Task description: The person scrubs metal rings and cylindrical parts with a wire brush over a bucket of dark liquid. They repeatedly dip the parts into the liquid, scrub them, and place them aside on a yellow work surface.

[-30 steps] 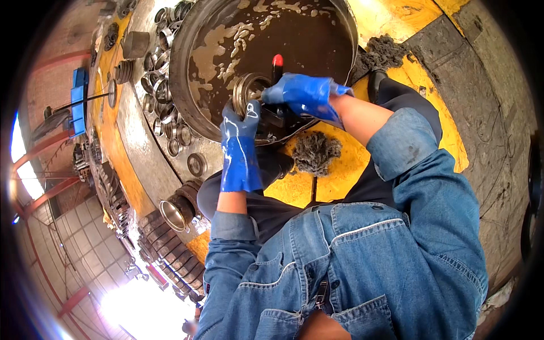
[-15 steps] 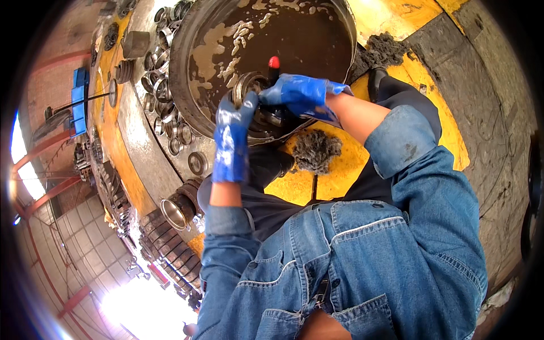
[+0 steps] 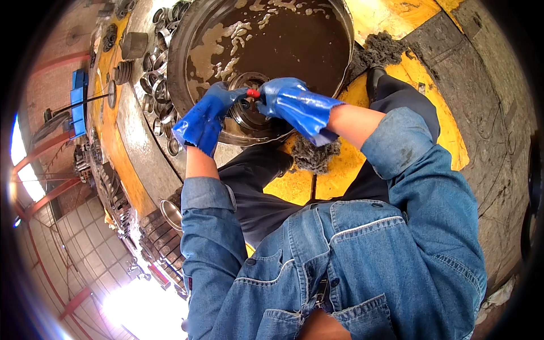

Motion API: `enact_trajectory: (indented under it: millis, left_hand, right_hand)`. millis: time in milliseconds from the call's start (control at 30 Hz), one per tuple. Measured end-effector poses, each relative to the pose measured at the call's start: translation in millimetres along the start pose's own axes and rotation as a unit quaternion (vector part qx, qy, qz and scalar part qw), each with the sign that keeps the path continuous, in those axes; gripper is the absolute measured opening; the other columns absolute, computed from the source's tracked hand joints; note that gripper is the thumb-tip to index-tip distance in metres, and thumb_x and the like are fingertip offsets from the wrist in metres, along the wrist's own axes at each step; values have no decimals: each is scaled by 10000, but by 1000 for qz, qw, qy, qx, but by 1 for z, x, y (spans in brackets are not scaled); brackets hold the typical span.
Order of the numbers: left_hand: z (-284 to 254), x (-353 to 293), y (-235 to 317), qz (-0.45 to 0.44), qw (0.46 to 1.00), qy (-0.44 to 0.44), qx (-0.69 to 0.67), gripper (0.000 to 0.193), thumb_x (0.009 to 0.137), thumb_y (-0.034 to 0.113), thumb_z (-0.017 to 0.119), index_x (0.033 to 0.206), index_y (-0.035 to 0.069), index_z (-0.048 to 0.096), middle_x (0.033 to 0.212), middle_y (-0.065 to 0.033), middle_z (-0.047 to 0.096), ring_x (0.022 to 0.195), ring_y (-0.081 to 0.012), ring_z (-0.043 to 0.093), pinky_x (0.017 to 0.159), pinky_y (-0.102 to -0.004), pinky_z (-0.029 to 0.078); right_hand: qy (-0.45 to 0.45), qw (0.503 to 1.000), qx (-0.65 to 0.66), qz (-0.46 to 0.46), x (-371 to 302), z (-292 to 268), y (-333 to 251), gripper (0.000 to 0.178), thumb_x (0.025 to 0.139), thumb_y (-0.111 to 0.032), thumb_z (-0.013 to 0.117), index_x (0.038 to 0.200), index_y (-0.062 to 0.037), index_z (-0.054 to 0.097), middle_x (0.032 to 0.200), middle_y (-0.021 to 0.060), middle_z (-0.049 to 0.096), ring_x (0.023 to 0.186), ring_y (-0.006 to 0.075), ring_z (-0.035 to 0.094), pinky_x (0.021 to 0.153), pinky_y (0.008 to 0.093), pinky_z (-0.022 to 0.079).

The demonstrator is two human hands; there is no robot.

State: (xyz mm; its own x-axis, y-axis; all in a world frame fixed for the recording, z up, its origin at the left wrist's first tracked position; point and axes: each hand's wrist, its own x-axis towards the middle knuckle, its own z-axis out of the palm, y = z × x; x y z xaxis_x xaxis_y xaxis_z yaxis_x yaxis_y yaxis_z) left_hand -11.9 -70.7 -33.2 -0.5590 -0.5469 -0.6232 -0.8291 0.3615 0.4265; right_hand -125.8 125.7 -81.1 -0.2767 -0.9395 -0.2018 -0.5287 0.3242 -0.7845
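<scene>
Both hands wear blue rubber gloves and meet over the near left part of a large round tub (image 3: 181,73) of murky brown liquid. My right hand (image 3: 289,102) closes round a tool with a red tip (image 3: 253,93); the glove hides most of the tool. That tip lies between the two hands, close to the fingertips of my left hand (image 3: 215,105). The left fingers are closed, and what they grip is hidden. Below the fingers, a ringed round metal part (image 3: 247,122) rests inside the tub near its rim, partly covered by the hands.
Many metal rings (image 3: 161,88) are piled left of the tub. A grey fibrous clump (image 3: 314,154) lies on the yellow floor plate (image 3: 286,187) between my legs, and another dark clump (image 3: 385,50) sits right of the tub. A metal block (image 3: 134,44) stands at the upper left.
My left hand has moved left and its forearm has swung outward. The red-tipped tool, upright before, now lies sideways between the hands. The round metal part sits lower.
</scene>
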Motion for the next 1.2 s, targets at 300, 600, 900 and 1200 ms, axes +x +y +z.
enact_trajectory:
  millis: [300,600,900,1200]
  left_hand:
    - [90,-81,11,-116,954,271,50,843,872,598,670,1440,-14,547,1207,-335,702,1187,-498,656,1014,-510,527]
    - [12,-34,-11,5,990,-31,-140,626,858,367,845,1284,-49,653,1087,-154,759,940,-218,745,816,-347,595]
    - [41,-54,-44,21,923,15,-383,551,817,100,882,1301,-14,645,1080,-104,751,907,-196,739,806,-339,612]
    - [59,-7,-100,72,930,39,-358,591,738,-11,884,1289,17,672,1078,-84,761,902,-201,732,788,-332,607]
  right_hand:
    - [-65,983,170,-35,-16,-36,5,298,852,-312,667,921,-42,775,818,199,735,713,340,690,693,434,535]
    - [36,979,54,194,6,-45,5,535,909,-545,695,1172,-82,744,1068,159,771,1018,374,730,921,456,577]
    - [57,950,241,189,0,-63,6,580,936,-589,693,1166,-63,773,918,149,760,851,248,712,788,394,544]
    - [-29,986,165,-4,21,-50,-47,472,983,-502,680,1213,-95,744,1082,150,777,983,289,744,909,425,589]
